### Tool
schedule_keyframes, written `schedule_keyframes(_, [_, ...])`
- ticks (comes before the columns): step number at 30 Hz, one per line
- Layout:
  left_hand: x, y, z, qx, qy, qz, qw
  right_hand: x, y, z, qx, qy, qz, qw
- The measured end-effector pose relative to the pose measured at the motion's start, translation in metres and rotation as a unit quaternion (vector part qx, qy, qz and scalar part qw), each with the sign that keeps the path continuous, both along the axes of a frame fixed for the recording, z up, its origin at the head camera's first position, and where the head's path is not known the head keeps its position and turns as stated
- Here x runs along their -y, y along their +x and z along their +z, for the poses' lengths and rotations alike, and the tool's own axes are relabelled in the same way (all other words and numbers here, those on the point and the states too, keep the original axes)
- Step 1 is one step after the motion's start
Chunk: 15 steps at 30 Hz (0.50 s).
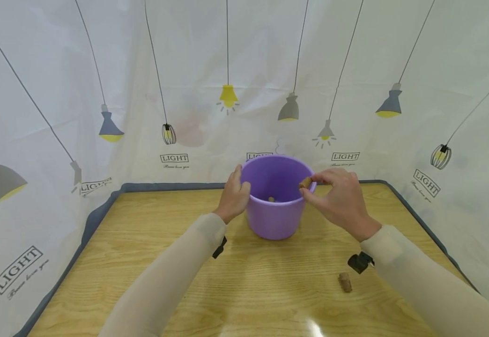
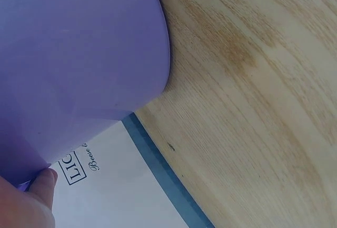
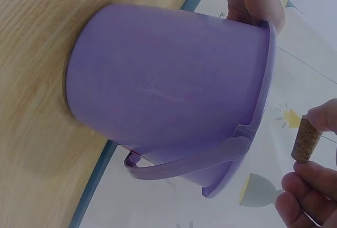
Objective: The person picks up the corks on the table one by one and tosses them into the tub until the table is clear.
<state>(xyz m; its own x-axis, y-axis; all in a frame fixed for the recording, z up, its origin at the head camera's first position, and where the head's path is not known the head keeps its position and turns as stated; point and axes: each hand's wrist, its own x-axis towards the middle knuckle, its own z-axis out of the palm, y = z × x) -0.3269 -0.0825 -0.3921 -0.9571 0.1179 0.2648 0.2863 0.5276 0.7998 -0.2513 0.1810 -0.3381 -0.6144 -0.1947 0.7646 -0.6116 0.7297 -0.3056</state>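
A purple bucket (image 1: 275, 220) stands upright on the wooden table, its handle (image 3: 195, 162) hanging down the outside. My left hand (image 1: 233, 195) grips the bucket's left rim; in the left wrist view only part of this hand (image 2: 31, 201) shows at the corner. Over the right side of the rim, my right hand (image 1: 342, 199) pinches a cork (image 1: 305, 183) between thumb and fingertips. The right wrist view shows that same cork (image 3: 306, 139) apart from the bucket wall. Inside the bucket lies a small light-brown piece (image 1: 271, 199), partly hidden by the front rim.
Another cork (image 1: 345, 282) lies on the table (image 1: 244, 281) below my right wrist. A white sheet (image 1: 198, 56) printed with lamps hangs behind and at both sides, with a blue-grey border (image 1: 173, 186) along the table's edges.
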Motion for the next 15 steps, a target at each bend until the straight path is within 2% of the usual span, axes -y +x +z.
schedule_keyframes(15, [-0.001,0.002,0.001,0.009,0.005,0.001,1.0000,0.008,-0.016,0.003,0.011,-0.016,0.007,1.000])
